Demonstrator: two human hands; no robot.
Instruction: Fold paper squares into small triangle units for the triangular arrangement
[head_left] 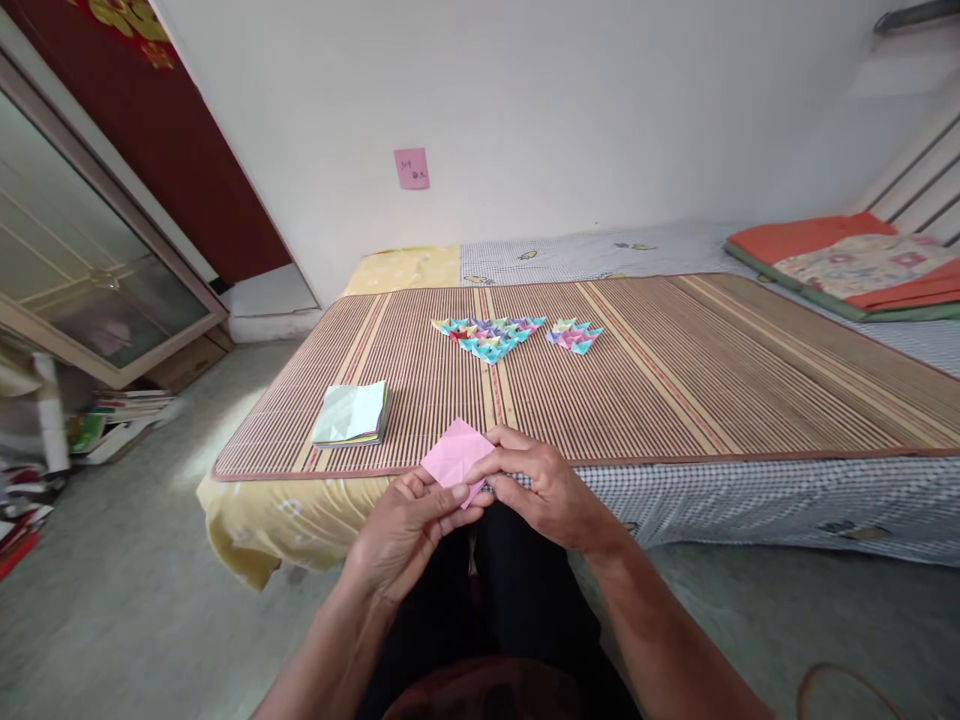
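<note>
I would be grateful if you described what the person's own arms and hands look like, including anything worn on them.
The left hand and right hand are bare, without gloves. No sleeve covers the visible part of the left forearm or right forearm, and no watch or bracelet shows on either.

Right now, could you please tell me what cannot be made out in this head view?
In the head view:
Reverse of the pink paper: faces away; the left hand and right hand also cover parts of its near edges.
Writing on the wall note: too small to read.
Lower sheets of the paper stack: mostly hidden by its top sheet.
Far end of the folded bedding: cut off by the right edge.
</note>
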